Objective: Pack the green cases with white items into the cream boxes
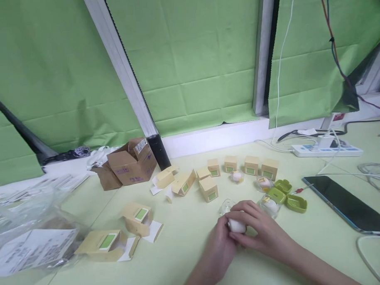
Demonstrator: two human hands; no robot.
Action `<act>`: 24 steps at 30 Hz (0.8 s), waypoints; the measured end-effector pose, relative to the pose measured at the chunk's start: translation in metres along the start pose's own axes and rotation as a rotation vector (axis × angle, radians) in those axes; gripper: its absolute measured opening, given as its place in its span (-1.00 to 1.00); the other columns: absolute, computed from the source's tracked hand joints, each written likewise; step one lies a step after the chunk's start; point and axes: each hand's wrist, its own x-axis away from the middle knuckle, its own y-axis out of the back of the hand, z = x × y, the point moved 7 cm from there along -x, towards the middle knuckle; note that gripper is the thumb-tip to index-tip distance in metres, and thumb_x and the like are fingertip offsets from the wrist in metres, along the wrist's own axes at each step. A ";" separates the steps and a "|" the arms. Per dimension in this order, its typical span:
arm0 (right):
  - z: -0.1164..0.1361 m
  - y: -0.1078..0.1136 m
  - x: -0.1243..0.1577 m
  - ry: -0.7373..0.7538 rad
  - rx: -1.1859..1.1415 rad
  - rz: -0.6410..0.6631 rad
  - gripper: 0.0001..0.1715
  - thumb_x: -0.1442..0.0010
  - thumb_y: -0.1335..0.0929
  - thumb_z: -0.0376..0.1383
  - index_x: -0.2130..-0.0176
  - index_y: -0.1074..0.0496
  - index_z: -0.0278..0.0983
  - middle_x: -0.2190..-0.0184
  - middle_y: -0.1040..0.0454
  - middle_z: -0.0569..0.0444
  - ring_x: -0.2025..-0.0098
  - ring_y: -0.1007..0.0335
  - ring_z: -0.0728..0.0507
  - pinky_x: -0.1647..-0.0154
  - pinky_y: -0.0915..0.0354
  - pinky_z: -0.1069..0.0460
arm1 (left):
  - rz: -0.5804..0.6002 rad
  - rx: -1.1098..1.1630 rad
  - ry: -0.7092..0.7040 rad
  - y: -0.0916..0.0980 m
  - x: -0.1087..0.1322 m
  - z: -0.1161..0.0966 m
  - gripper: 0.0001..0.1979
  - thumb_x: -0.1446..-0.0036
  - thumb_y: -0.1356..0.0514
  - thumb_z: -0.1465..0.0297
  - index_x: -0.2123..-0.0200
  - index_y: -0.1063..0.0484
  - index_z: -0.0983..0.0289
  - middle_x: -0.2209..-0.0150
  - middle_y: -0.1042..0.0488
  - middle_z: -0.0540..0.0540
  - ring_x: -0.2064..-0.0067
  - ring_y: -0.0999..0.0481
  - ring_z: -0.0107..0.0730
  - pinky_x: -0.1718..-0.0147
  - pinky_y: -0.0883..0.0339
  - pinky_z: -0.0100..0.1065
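Observation:
My left hand and my right hand meet low in the view, just right of centre. Between them is a small, smooth white rounded object, with the fingers of both hands closed on it. My fingers cover part of it, so its kind does not show. A clear plastic shell sits just beyond my left fingers. Behind my right hand lies a clear shell with a white and yellow piece in it. Beside that are several green plastic cups.
Small cardboard boxes stand in the middle, with opened ones at left. A brown carton is by the wall. On the right are a phone-like dark device, a power strip and loose cables. A plastic bag lies far left.

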 end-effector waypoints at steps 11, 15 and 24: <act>0.011 0.003 -0.001 -0.005 -0.099 -0.033 -0.51 -0.06 -0.25 -0.50 0.03 -0.30 -0.14 0.17 -0.41 -0.01 0.08 -0.31 -0.18 0.13 -0.34 -0.07 | -0.036 -0.085 -0.141 0.004 -0.003 -0.004 -0.77 -0.10 -0.08 0.33 0.21 -0.43 0.28 0.26 -0.44 0.07 0.20 -0.35 -0.32 0.22 -0.21 -0.35; 0.013 0.004 -0.001 -0.006 -0.108 -0.023 -0.58 -0.07 -0.26 -0.49 0.08 -0.32 -0.16 0.17 -0.41 -0.01 0.08 -0.31 -0.18 0.13 -0.34 -0.08 | -0.028 -0.093 -0.123 0.002 -0.002 -0.006 -0.76 -0.08 -0.11 0.33 0.19 -0.42 0.29 0.25 -0.44 0.08 0.21 -0.36 -0.33 0.23 -0.23 -0.37; 0.004 0.004 -0.001 -0.053 -0.156 0.049 -0.66 -0.16 -0.29 -0.43 0.07 -0.35 -0.13 0.12 -0.37 -0.01 0.05 -0.29 -0.16 0.10 -0.32 -0.06 | -0.067 -0.178 -0.053 0.005 -0.004 -0.005 -0.63 -0.01 -0.12 0.20 0.16 -0.39 0.31 0.55 -0.24 -0.06 0.57 -0.15 -0.52 0.64 -0.06 -0.46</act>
